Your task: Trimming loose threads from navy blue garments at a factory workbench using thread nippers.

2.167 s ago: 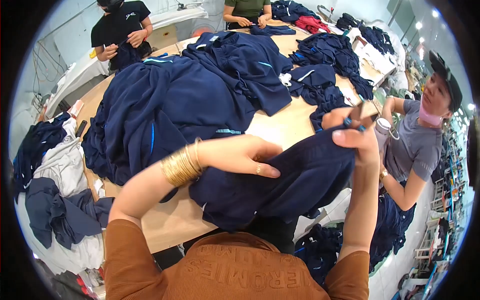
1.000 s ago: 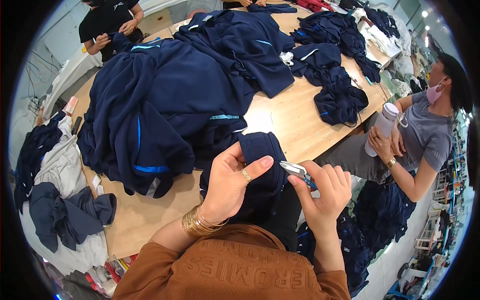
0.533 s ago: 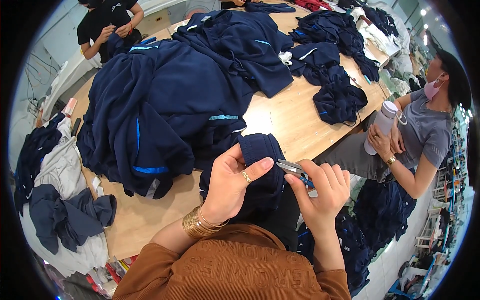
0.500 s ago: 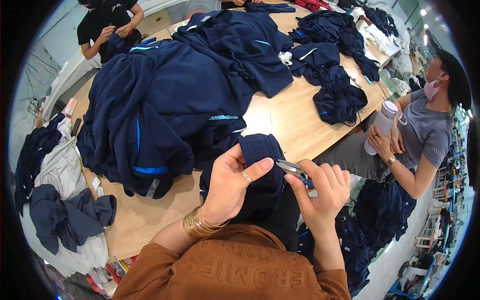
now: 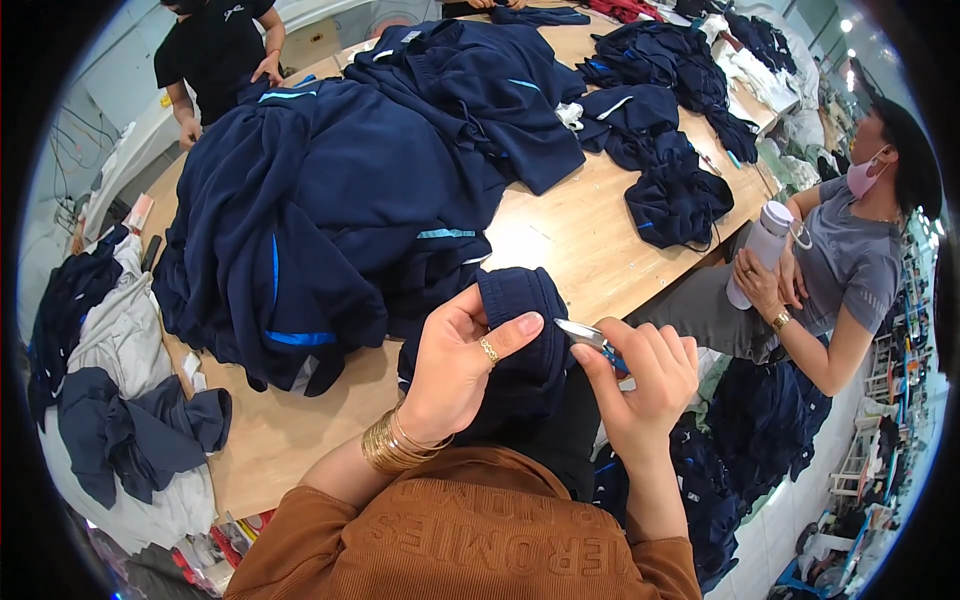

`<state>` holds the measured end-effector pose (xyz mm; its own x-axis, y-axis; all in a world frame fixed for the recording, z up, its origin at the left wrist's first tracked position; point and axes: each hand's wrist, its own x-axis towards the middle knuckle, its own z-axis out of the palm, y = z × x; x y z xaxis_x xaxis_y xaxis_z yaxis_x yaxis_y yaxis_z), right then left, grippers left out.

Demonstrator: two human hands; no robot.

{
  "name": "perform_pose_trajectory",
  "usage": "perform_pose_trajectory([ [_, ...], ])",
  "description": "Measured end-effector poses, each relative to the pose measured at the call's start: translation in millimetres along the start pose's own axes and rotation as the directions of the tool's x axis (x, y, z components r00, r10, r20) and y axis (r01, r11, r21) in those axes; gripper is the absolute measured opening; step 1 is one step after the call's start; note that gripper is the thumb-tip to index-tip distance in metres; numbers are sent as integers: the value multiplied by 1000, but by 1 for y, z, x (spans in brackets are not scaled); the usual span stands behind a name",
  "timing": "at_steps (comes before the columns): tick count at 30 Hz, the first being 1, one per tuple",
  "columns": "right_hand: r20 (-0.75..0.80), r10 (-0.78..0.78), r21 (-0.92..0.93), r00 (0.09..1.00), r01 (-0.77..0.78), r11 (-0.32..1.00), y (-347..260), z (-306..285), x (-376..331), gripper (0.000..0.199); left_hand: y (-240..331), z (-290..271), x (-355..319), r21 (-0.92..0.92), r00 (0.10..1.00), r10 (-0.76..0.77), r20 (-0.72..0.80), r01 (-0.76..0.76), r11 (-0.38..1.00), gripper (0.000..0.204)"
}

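Note:
My left hand [image 5: 462, 358] grips a navy garment [image 5: 525, 300] by its gathered, elastic-looking band, thumb on top and fingers behind the cloth. The rest of that garment hangs down toward my lap. In my right hand [image 5: 642, 375] is a pair of thread snips [image 5: 580, 331] with blue on the handle, held between thumb and fingers. Their blades are together, and the tip points left at the band's edge, close to my left thumb. Whether a thread lies between the blades is too small to tell.
A big heap of navy garments [image 5: 340, 190] covers much of the wooden table [image 5: 560, 240]. More navy clothing [image 5: 680, 200] lies at the far right. A person with a pale bottle [image 5: 768, 245] sits to the right; another person [image 5: 222, 60] stands across the table. White cloth [image 5: 130, 340] is at left.
The snips' blades have closed from slightly apart. My left hand still grips the band. Across the table, the standing person's hands have moved apart and lower.

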<state>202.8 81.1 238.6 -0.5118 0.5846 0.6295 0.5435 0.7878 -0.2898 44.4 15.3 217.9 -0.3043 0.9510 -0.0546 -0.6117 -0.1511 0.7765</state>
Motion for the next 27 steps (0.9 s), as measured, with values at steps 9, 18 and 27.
perform_pose_trajectory([
  [9, 468, 167, 663, 868, -470, 582, 12, 0, 28, 42, 12, -5, 12, 471, 959, -36, 282, -106, 876, 23],
  [18, 208, 628, 768, 750, -523, 370, 26, -11, 37, 16, 49, -28, 38, 542, 814, -413, 408, 149, 827, 21],
  [27, 89, 781, 824, 618, -486, 290, 82, -21, 15, 13, 103, -64, 54, 833, 834, -409, 371, -104, 543, 24],
])
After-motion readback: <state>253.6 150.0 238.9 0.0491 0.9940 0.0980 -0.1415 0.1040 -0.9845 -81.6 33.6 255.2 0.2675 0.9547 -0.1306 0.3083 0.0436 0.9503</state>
